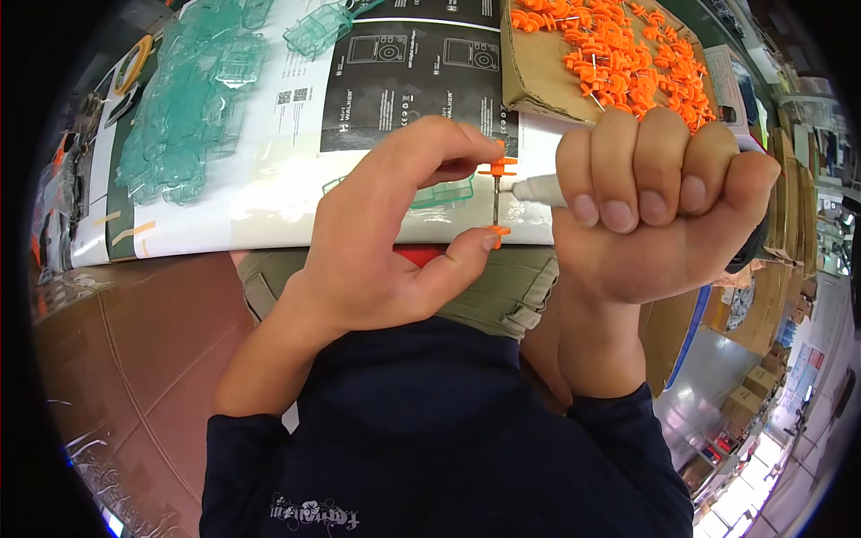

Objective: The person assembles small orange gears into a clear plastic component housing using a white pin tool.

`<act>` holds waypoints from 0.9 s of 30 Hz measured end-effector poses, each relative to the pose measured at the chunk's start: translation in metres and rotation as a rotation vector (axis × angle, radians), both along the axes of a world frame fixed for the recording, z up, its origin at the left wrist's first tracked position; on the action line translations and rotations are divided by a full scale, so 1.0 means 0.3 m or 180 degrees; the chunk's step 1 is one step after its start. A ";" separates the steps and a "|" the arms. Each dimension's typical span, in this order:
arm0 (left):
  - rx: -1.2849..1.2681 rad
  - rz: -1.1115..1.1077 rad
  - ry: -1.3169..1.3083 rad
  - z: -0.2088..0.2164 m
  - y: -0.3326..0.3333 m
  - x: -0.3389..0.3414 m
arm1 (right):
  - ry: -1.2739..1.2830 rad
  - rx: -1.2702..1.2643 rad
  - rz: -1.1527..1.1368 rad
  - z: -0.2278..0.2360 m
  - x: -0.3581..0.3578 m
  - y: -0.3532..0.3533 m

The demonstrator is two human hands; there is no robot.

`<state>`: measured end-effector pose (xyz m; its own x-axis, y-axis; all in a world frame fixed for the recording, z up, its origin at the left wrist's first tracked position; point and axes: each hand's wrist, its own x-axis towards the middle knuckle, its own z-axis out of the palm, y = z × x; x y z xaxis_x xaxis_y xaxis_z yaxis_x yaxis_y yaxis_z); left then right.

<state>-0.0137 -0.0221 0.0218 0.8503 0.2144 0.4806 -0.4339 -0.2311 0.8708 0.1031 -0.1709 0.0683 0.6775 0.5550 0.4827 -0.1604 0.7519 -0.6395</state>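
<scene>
My left hand point(381, 220) pinches a small axle part point(497, 202) by its ends between thumb and fingertips. The part is a thin metal rod with an orange plastic piece at each end, held upright in the picture. My right hand point(650, 202) is closed in a fist around a whitish tube with a tapered nozzle point(538, 188). Its tip points left at the middle of the rod, touching it or very near; I cannot tell which. The rest of the tube is hidden in the fist. Partly behind my left hand, a clear teal plastic shell point(446, 194) lies on the table.
Many teal plastic shells point(193, 117) are heaped at the table's left, with another shell point(318, 30) farther back. A cardboard box point(543, 90) of orange axle parts point(619, 58) stands at the back right. Black printed sheeting point(408, 99) covers part of the white tabletop point(269, 188).
</scene>
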 end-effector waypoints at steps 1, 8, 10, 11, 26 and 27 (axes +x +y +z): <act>0.0033 0.0012 -0.0007 -0.002 0.000 -0.001 | 0.0104 -0.0054 0.0090 0.001 -0.007 -0.005; 0.0073 -0.0004 -0.0021 -0.012 -0.001 -0.005 | 0.0058 -0.0313 -0.0250 0.024 -0.024 -0.028; 0.0045 -0.0020 -0.0011 -0.012 -0.008 -0.006 | -0.0015 -0.0262 -0.0242 0.015 -0.016 -0.026; 0.0023 -0.0029 -0.0001 -0.011 -0.011 -0.007 | -0.0088 -0.0207 -0.0225 0.007 -0.011 -0.023; 0.1590 0.0799 0.0074 -0.058 0.007 0.010 | 0.0295 -0.0304 -0.0598 -0.029 -0.031 -0.021; 0.1788 0.0871 0.0156 -0.063 0.008 0.008 | 0.0332 -0.0371 -0.0627 -0.038 -0.035 -0.022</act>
<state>-0.0112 -0.0196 0.0028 0.8243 0.1535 0.5449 -0.2568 -0.7564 0.6016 0.0926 -0.1775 0.0568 0.8209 0.4551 0.3450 -0.0877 0.6974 -0.7113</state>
